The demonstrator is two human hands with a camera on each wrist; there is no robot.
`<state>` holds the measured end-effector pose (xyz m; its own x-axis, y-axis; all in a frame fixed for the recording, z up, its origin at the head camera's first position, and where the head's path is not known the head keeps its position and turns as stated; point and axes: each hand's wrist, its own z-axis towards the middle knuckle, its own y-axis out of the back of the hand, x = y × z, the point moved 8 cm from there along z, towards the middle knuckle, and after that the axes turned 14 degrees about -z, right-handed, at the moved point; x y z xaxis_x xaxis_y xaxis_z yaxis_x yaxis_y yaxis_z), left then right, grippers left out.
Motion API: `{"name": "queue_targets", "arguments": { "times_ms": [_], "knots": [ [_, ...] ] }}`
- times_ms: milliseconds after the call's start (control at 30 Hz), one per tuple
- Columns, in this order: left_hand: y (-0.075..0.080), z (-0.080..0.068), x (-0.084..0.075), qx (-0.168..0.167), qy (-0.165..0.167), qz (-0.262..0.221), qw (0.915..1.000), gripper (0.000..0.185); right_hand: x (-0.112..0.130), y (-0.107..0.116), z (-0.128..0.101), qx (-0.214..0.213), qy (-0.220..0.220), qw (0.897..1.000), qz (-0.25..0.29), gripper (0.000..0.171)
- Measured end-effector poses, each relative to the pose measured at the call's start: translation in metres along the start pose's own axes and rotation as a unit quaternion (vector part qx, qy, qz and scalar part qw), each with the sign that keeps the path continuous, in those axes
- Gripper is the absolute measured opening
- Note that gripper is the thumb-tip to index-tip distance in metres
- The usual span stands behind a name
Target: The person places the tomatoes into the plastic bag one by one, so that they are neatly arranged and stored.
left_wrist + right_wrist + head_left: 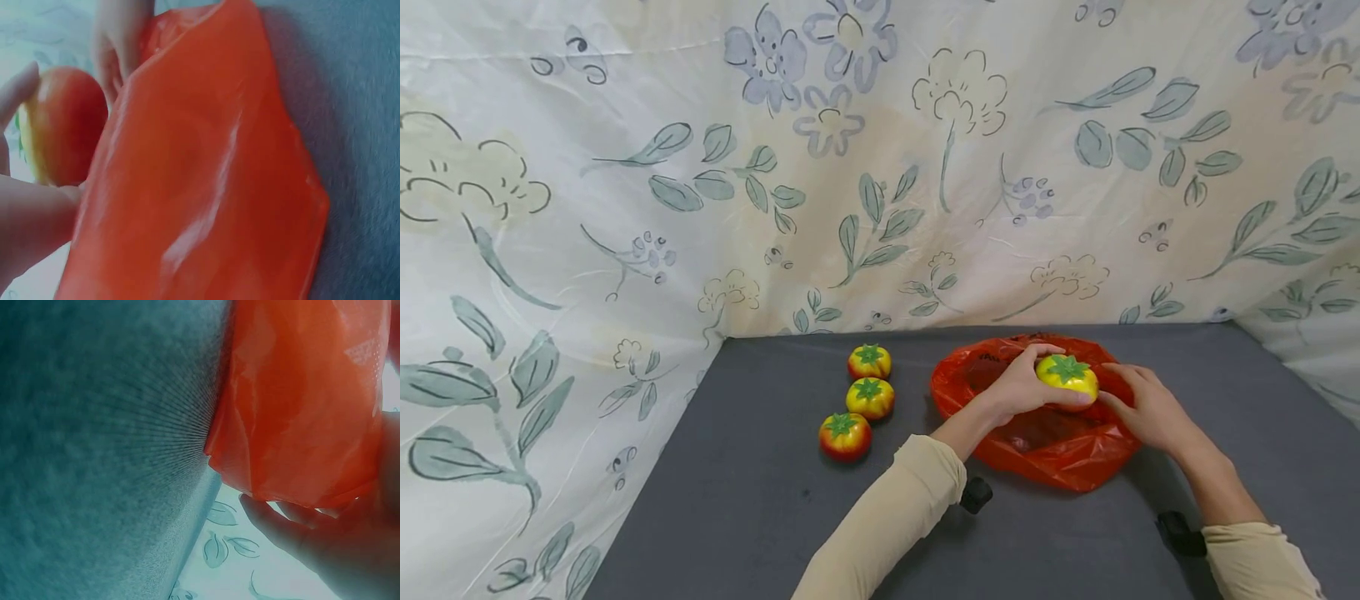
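Observation:
My left hand (1028,385) grips a yellow and red toy tomato (1067,377) with a green leafy top, holding it over the mouth of a red plastic bag (1045,446) that lies on the grey table. In the left wrist view the tomato (62,125) sits between my fingers (31,225), right beside the bag (206,181). My right hand (1138,402) holds the bag's right rim, close to the tomato. The right wrist view shows its fingers (281,525) under the bag's edge (306,394).
Three more toy tomatoes (869,361) (870,397) (845,436) lie in a row on the grey table (737,500), left of the bag. A floral cloth (880,167) hangs around the table at the back and on both sides.

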<state>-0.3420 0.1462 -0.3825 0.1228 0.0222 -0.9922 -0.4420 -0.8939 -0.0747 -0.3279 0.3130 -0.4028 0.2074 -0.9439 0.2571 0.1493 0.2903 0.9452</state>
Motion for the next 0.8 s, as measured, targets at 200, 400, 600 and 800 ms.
{"name": "queue_targets", "arguments": {
  "times_ms": [200,400,600,800],
  "knots": [
    [-0.006,0.002,0.012,-0.057,-0.002,0.042,0.9975,0.059,0.000,0.001,-0.001,0.006,-0.004,1.000,-0.003,0.056],
    [-0.009,0.001,0.031,-0.113,0.027,0.084,0.9896,0.064,0.001,0.002,0.001,0.003,-0.004,1.000,0.000,0.051],
    [-0.015,0.001,0.039,-0.108,0.042,0.102,0.9880,0.064,0.003,0.003,0.002,-0.002,0.004,1.000,0.021,0.042],
    [-0.019,0.002,0.040,-0.101,0.042,0.134,0.9849,0.062,0.000,0.002,0.001,0.012,-0.006,1.000,0.022,0.048]
  ]
}}
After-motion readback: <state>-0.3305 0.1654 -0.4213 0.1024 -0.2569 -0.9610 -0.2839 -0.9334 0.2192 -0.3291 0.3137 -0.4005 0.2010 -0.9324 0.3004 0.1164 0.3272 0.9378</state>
